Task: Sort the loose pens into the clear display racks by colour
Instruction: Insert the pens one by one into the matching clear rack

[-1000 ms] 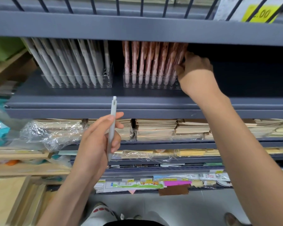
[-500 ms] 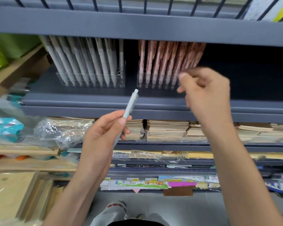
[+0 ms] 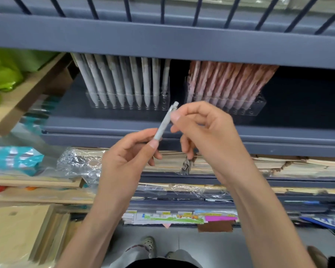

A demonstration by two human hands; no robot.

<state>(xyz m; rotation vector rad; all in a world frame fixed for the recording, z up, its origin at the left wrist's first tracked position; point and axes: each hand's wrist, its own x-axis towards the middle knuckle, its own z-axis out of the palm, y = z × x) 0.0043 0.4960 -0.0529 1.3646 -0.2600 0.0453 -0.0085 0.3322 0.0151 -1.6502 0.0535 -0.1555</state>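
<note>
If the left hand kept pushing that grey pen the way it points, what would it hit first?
Probably the right hand, whose fingertips already pinch the grey pen near its top. Beyond it lies the gap between the two racks, though depth is unclear.

Stationery shop: stocked shelves (image 3: 162, 130), pen racks (image 3: 128, 102)

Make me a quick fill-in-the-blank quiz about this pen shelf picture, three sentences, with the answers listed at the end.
1. The loose pen pinched by the left hand and the right hand is ____ in colour.
2. The rack of grey pens stands to the ____ of the rack of pink pens.
3. Both racks stand on a dark ____.

Missing words: grey; left; shelf
</note>
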